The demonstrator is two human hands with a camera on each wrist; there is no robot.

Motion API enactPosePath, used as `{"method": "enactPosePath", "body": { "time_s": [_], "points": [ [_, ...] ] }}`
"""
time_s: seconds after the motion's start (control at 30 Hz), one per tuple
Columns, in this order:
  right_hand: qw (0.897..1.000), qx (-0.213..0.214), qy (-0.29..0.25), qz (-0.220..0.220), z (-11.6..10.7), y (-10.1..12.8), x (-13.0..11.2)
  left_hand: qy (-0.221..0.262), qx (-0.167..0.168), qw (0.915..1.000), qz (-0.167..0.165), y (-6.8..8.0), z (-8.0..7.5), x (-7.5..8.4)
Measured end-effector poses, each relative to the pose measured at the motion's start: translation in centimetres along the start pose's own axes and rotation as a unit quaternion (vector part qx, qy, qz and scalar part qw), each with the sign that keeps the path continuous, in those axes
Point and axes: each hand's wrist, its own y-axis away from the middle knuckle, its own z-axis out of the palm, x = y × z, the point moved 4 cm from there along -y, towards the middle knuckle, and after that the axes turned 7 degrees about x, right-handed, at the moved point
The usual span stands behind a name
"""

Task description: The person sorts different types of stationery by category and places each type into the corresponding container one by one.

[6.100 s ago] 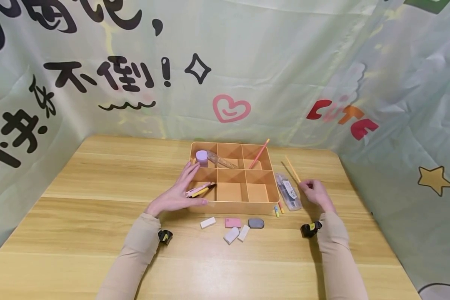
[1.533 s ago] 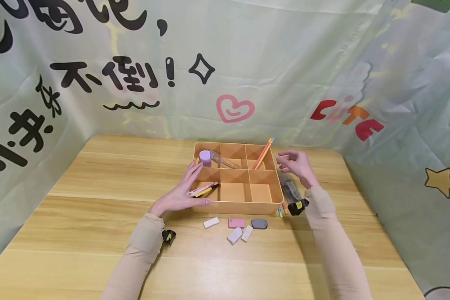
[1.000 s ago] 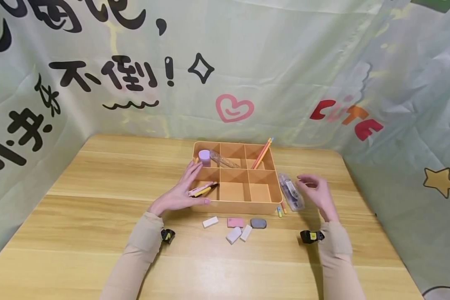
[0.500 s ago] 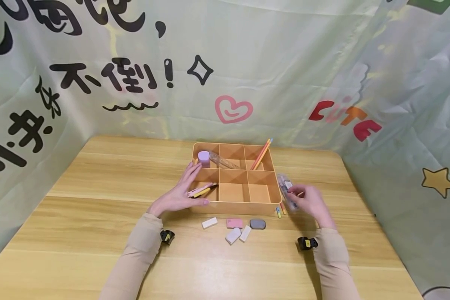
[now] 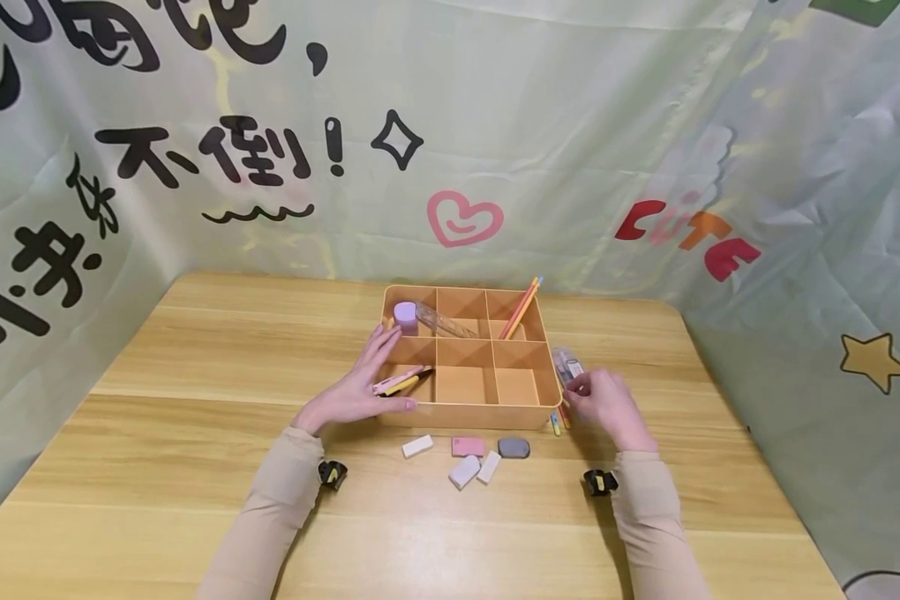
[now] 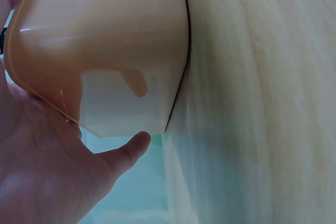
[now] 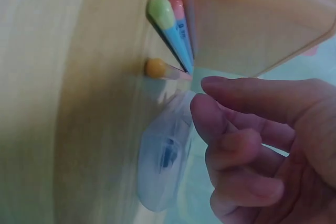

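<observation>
Two hands frame the orange plastic divided tray (image 5: 546, 392): the left hand (image 5: 360, 392) rests flat and open against its near-left corner, while the right hand (image 5: 603, 404), back from dropping pencils, now curls its fingers over the clear plastic case (image 5: 566, 365) beside the tray.

A wooden table (image 5: 195, 433) with pale plank grain carries an orange divided tray (image 5: 468, 414) standing right of centre toward the far edge. On the near side of the tray lie a white eraser (image 5: 417, 446), a pink eraser (image 5: 467, 446), a grey eraser (image 5: 513, 447) and two more white erasers (image 5: 474, 470) side by side. Just off the tray's near right corner lie short coloured pens (image 5: 557, 420), with a clear plastic case (image 5: 566, 364) flat on the table along the tray's right wall.
</observation>
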Motion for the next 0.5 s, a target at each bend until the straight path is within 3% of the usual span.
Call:
{"method": "enactPosePath", "body": {
  "time_s": [0.5],
  "points": [
    [1.0, -0.002, 0.025, 0.007, 0.61, -0.2, -0.02, -0.007, 0.0, 1.0, -0.004, -0.09, 0.02, -0.3]
  ]
}}
